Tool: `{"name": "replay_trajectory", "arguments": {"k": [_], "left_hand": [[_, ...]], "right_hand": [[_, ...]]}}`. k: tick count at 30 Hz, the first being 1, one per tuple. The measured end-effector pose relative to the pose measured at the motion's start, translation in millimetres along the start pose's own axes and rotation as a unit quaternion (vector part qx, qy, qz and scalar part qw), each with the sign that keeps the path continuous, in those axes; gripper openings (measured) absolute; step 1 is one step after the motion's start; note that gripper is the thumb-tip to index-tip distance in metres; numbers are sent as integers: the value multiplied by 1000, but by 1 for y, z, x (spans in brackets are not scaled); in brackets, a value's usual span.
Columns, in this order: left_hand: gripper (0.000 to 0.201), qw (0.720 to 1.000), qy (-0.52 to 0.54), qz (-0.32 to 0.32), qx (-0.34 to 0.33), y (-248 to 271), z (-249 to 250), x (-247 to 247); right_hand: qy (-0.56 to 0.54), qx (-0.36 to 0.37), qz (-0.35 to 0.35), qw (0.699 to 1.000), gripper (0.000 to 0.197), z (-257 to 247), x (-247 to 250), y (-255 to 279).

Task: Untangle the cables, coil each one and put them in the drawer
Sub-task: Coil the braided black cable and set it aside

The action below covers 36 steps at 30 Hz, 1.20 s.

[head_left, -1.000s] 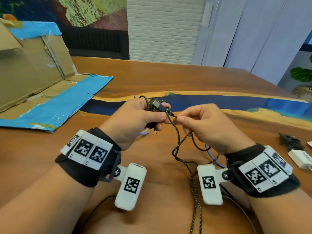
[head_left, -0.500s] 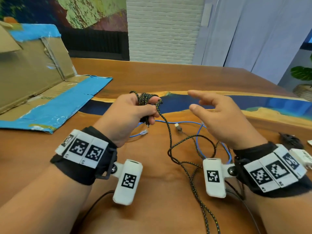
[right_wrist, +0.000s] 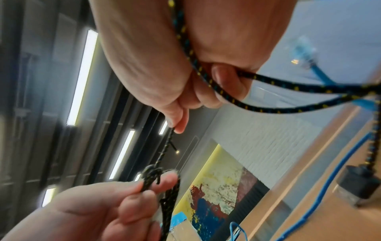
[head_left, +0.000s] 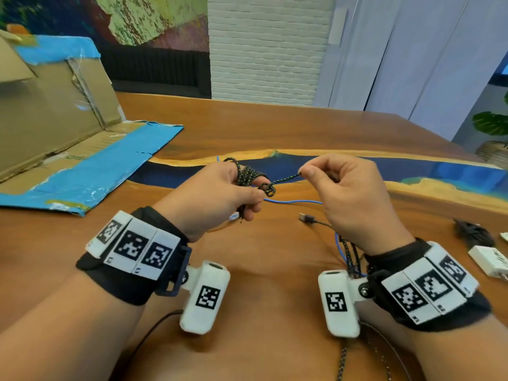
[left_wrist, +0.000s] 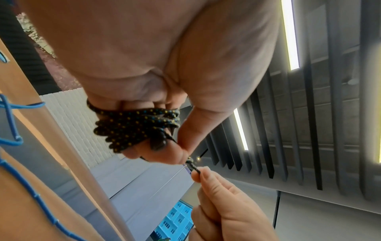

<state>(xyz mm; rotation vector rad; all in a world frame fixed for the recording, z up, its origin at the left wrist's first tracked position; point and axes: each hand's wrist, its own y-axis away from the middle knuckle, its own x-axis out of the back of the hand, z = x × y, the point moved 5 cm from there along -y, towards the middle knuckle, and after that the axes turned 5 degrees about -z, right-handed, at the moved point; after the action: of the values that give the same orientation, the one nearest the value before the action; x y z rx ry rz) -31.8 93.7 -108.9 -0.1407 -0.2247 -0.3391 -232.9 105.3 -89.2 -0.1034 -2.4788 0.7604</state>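
Note:
A black braided cable (head_left: 284, 179) with yellow and blue flecks is wound in several turns round the fingers of my left hand (head_left: 220, 193). That coil (left_wrist: 134, 125) shows clearly in the left wrist view. My left thumb and finger pinch a small knot (head_left: 268, 188) in the cable. My right hand (head_left: 346, 196) pinches the taut strand (right_wrist: 167, 146) a little to the right of the knot, and more of the cable runs through its palm. The cable's USB plug (head_left: 306, 218) lies on the table. A thin blue cable (head_left: 291, 201) lies on the wood under my hands.
An opened cardboard box with blue tape (head_left: 68, 149) lies at the left on the wooden table (head_left: 275, 127). A white adapter (head_left: 489, 261) and a black item (head_left: 471, 232) sit at the right edge. No drawer is in view.
My right hand, open half a second ago, has come back and pinched the braided cable. The strand between my hands is now pulled taut, with a knot at the left fingertips.

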Motion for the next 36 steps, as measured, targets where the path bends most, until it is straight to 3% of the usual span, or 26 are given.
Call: {"name": "replay_trajectory", "arguments": {"k": [1, 7, 11, 14, 17, 20, 23, 26, 29, 33, 36], "left_hand": [[3, 1000, -12, -5, 6, 1, 1, 1], [26, 996, -87, -13, 3, 6, 7, 11], [26, 998, -62, 1, -5, 3, 7, 10], [21, 999, -40, 23, -16, 2, 5, 14], [18, 1000, -7, 26, -7, 2, 2, 14], [17, 1000, 12, 19, -4, 2, 1, 9], [18, 1000, 29, 11, 2, 2, 0, 5], [18, 999, 51, 4, -2, 2, 2, 3], [17, 997, 70, -18, -16, 5, 6, 1], [13, 995, 94, -25, -31, 8, 10, -2], [10, 994, 106, -15, -36, 8, 11, -4]], "right_hand": [[20, -1, 2, 1000, 18, 2, 2, -1], [77, -24, -8, 997, 25, 6, 8, -3], [84, -33, -12, 996, 30, 11, 11, -5], [106, -70, -99, 987, 34, 17, 1, -4], [123, -72, -164, 976, 18, 13, -9, 0], [38, -37, -165, 985, 22, 3, -18, 4], [-37, -15, -123, 992, 11, -5, -23, 7], [-45, -2, -98, 994, 15, -6, -23, 8], [-53, -5, -107, 993, 15, -8, -25, 9], [-181, -33, -133, 974, 10, -7, -35, 12], [-214, -35, -116, 969, 5, -8, -33, 12]]}}
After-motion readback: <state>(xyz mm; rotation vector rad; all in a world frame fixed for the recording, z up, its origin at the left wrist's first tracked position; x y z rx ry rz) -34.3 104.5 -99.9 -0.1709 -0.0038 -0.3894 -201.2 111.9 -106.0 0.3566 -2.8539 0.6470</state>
